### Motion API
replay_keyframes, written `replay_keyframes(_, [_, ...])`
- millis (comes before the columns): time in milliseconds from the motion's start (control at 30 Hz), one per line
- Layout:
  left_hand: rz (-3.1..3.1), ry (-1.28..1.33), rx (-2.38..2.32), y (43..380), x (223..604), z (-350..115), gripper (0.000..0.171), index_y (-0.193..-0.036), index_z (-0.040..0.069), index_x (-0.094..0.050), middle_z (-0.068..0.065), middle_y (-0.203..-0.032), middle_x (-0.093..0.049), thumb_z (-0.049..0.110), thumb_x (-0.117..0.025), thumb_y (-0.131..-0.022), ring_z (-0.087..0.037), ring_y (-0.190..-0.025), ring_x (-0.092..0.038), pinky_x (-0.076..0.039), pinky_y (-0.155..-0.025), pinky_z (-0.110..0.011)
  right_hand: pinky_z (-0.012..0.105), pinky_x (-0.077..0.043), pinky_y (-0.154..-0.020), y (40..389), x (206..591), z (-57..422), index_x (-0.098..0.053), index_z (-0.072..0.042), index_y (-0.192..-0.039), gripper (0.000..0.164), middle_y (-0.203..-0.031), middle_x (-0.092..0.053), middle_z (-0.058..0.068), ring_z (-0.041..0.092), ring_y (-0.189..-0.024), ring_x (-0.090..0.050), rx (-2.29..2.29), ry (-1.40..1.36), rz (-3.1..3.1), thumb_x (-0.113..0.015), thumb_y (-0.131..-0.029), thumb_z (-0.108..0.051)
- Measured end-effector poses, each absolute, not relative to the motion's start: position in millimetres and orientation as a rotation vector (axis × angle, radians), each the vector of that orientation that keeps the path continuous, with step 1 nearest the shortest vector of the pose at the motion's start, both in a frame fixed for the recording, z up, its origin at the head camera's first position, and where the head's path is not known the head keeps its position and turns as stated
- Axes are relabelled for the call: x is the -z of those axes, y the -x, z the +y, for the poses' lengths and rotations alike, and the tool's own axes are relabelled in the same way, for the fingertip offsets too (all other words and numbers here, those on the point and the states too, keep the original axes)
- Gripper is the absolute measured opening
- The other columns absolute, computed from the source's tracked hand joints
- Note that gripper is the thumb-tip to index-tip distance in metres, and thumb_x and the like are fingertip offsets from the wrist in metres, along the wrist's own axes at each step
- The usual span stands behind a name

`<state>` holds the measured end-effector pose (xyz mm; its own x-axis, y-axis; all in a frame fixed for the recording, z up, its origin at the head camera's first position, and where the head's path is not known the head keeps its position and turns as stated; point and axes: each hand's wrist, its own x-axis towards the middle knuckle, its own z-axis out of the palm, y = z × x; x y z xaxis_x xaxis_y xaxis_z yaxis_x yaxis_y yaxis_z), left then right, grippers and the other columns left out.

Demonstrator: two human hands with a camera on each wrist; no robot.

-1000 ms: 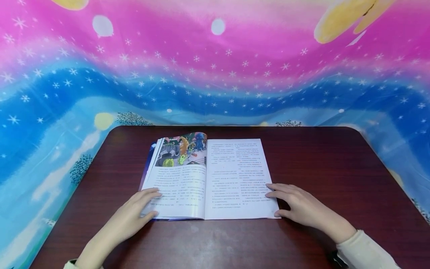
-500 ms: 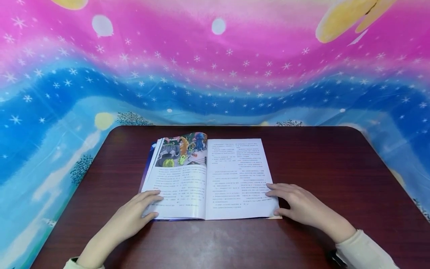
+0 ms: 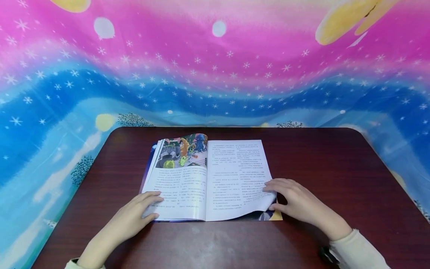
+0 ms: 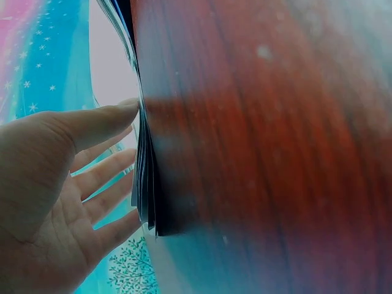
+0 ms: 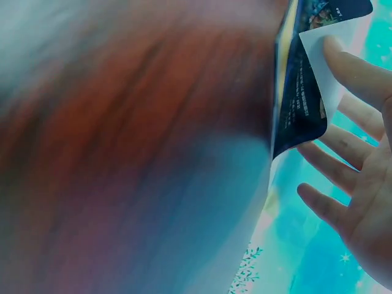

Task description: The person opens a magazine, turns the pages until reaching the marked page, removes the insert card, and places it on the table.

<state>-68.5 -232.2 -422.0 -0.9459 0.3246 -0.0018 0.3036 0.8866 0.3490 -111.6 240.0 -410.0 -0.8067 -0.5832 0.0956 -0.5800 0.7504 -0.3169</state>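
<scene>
An open magazine (image 3: 181, 192) lies on the table, with a colourful picture at the top of its left page and printed text on both pages. My right hand (image 3: 299, 200) pinches the lower outer corner of the right page (image 3: 231, 186) between thumb and fingers. That corner is lifted and curls inward, baring a dark printed page (image 3: 258, 215) beneath. In the right wrist view the thumb presses the white page corner (image 5: 316, 52). My left hand (image 3: 125, 216) rests on the left page's lower outer edge, fingers fairly straight; its thumb touches the page edges (image 4: 142, 171) in the left wrist view.
The dark reddish-brown table (image 3: 322, 164) extends around the magazine on all sides. Behind and beside it hangs a pink and blue cloth (image 3: 235, 74) with white snowflakes. A pale sleeve (image 3: 359, 250) covers the right forearm.
The right hand has lifted the lower right page corner and shifted slightly inward and up with it, uncovering the dark page below. The left hand has stayed nearly still.
</scene>
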Motion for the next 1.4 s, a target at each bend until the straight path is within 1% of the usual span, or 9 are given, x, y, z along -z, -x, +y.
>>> replay_keyframes(167, [2.985,-0.503,-0.559,70,421,-233,0.042,-0.123,0.01,-0.068,-0.011,-0.135,-0.058,0.016,-0.081,-0.083,-0.037,-0.128,-0.051,-0.044,-0.099,-0.057,0.054,-0.04,-0.104,115,406,236,-0.071,-0.014,-0.113,0.04,-0.127,-0.064,0.006,0.03,-0.124,-0.054,0.587,0.99,2.958,-0.086,-0.078,-0.024])
replay_keyframes(400, [3.006,-0.538,-0.569,71,421,-235,0.043,-0.12,0.012,-0.069,-0.01,-0.133,-0.061,0.017,-0.084,-0.08,-0.036,-0.124,-0.054,-0.044,-0.099,-0.057,0.052,-0.039,-0.103,119,401,229,-0.071,-0.014,-0.112,0.038,-0.124,-0.066,0.003,0.028,-0.124,-0.055,0.692,1.088,3.024,-0.085,-0.078,-0.024])
replay_keyframes(733, [3.063,-0.551,-0.631,75,417,-233,0.039,-0.12,0.017,-0.07,-0.004,-0.123,-0.067,0.019,-0.082,-0.083,-0.027,-0.115,-0.062,-0.049,-0.095,-0.051,0.045,-0.037,-0.105,126,391,219,-0.07,-0.016,-0.11,0.037,-0.12,-0.066,-0.001,0.024,-0.122,-0.054,0.779,1.202,3.107,-0.084,-0.078,-0.029])
replay_keyframes(833, [3.113,-0.585,-0.664,77,415,-226,0.036,-0.117,0.018,-0.072,-0.001,-0.118,-0.069,0.019,-0.081,-0.083,-0.024,-0.109,-0.065,-0.052,-0.089,-0.049,0.041,-0.036,-0.106,128,389,215,-0.07,-0.016,-0.11,0.036,-0.117,-0.067,-0.003,0.022,-0.12,-0.055,0.848,1.258,3.106,-0.077,-0.085,-0.04])
replay_keyframes(933, [3.183,-0.64,-0.718,79,412,-217,0.032,-0.113,0.021,-0.073,0.004,-0.114,-0.07,0.019,-0.082,-0.083,-0.018,-0.104,-0.067,-0.054,-0.085,-0.046,0.038,-0.036,-0.106,130,385,210,-0.069,-0.016,-0.109,0.044,-0.115,-0.067,-0.004,0.021,-0.119,-0.055,0.916,1.314,3.096,-0.064,-0.091,-0.055])
replay_keyframes(1000, [3.22,-0.675,-0.76,80,409,-210,0.031,-0.112,0.022,-0.073,0.007,-0.112,-0.07,0.02,-0.082,-0.082,-0.015,-0.103,-0.067,-0.055,-0.082,-0.044,0.036,-0.036,-0.105,131,382,206,-0.069,-0.016,-0.109,0.049,-0.113,-0.067,-0.005,0.02,-0.117,-0.056,0.946,1.332,3.099,-0.056,-0.093,-0.061])
replay_keyframes(1033, [3.233,-0.688,-0.784,80,407,-207,0.031,-0.111,0.022,-0.073,0.008,-0.112,-0.07,0.02,-0.083,-0.082,-0.014,-0.103,-0.066,-0.055,-0.082,-0.043,0.036,-0.037,-0.104,131,381,204,-0.069,-0.016,-0.108,0.049,-0.113,-0.067,-0.005,0.02,-0.116,-0.056,0.965,1.339,3.096,-0.055,-0.093,-0.061])
replay_keyframes(1233, [3.245,-0.771,-0.93,81,399,-180,0.031,-0.111,0.023,-0.073,0.01,-0.112,-0.069,0.021,-0.083,-0.082,-0.011,-0.105,-0.065,-0.055,-0.085,-0.039,0.035,-0.038,-0.102,131,370,190,-0.071,-0.015,-0.106,0.043,-0.108,-0.067,-0.004,0.019,-0.111,-0.057,1.046,1.36,3.091,-0.064,-0.09,-0.055])
replay_keyframes(1400, [3.19,-0.904,-1.107,85,397,-156,0.03,-0.115,0.021,-0.071,0.009,-0.116,-0.068,0.02,-0.079,-0.086,-0.012,-0.11,-0.063,-0.053,-0.091,-0.039,0.035,-0.037,-0.102,130,363,181,-0.071,-0.015,-0.105,0.04,-0.107,-0.067,-0.005,0.018,-0.11,-0.056,1.088,1.36,3.093,-0.067,-0.09,-0.052])
